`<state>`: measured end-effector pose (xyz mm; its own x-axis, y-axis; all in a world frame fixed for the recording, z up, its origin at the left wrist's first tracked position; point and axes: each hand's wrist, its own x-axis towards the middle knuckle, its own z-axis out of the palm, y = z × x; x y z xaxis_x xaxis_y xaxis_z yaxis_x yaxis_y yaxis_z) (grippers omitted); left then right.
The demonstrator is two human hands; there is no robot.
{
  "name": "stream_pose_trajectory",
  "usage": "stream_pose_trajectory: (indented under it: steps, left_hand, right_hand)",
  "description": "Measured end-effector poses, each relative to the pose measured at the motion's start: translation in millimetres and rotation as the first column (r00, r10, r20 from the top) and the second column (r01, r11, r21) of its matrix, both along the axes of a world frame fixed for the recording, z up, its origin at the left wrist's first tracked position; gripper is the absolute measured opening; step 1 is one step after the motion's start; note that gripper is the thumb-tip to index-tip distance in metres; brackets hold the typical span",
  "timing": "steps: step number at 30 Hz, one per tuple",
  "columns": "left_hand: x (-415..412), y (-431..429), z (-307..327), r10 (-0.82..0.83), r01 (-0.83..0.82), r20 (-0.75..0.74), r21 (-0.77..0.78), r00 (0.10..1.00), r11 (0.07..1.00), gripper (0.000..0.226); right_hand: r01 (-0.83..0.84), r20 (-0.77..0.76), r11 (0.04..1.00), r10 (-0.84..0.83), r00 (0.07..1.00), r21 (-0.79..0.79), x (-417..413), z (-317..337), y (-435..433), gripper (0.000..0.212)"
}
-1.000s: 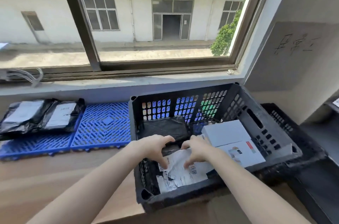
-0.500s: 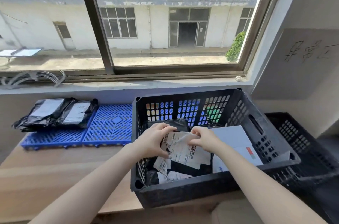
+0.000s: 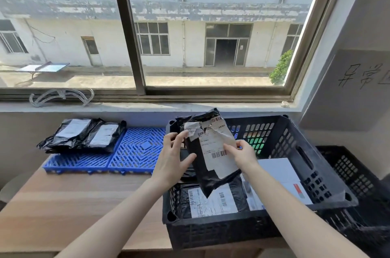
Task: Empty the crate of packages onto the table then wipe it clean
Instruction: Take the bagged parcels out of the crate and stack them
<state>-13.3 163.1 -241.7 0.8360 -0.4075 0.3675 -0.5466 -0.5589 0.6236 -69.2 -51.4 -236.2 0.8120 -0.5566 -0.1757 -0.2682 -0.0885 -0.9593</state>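
Change: the black package (image 3: pixel 211 148) that lay in the crate a second before had been raised clear of the rest and stood nearly upright over the crate's left half, torn label facing the person.
Left hand (image 3: pixel 172 164): gripped the package's left edge, thumb in front, fingers curled loosely behind.
Right hand (image 3: pixel 242 155): pinched the right edge at the label, fingers bent onto the paper.
Crate (image 3: pixel 221 228): on the near right of the table (image 3: pixel 73 194), not yet empty; another labelled black package (image 3: pixel 211 200) lay at its near side and a white box (image 3: pixel 280 173) to the right.
Already out: two black packages (image 3: pixel 84 135) rested on the blue mat (image 3: pixel 135 152), far left.
Meaning: probably one more item on its way out leftward; wiping could not begin until the remaining packages followed.
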Motion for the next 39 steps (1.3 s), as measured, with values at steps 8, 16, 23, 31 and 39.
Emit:
stream_pose_trajectory:
  steps: [8,16,23,31,39]
  left_hand:
    - [34,47,18,0.047,-0.053,-0.052,-0.116,0.998,0.992,0.087]
    - [105,173,34,0.087,-0.104,-0.150,-0.107,0.985,0.989,0.096]
    - [172,284,31,0.066,-0.071,-0.172,-0.025,0.983,0.997,0.102]
    - [237,349,-3,0.167,-0.165,-0.193,0.028,0.967,0.986,0.099]
    - [316,359,-21,0.156,-0.164,-0.254,-0.011,0.954,0.986,0.091]
  right_hand:
    - [-0.122,0.169,0.989,0.108,0.980,0.078,48,33,84,0.014]
    - [-0.339,0.203,0.941,0.334,0.920,-0.013,121,50,211,0.028]
    - [-0.375,0.195,0.927,0.367,0.910,0.008,193,40,321,0.037]
    - [-0.397,0.110,0.915,0.389,0.915,0.069,258,8,382,0.060]
    - [-0.422,0.066,0.900,0.417,0.907,0.112,342,-19,389,0.065]
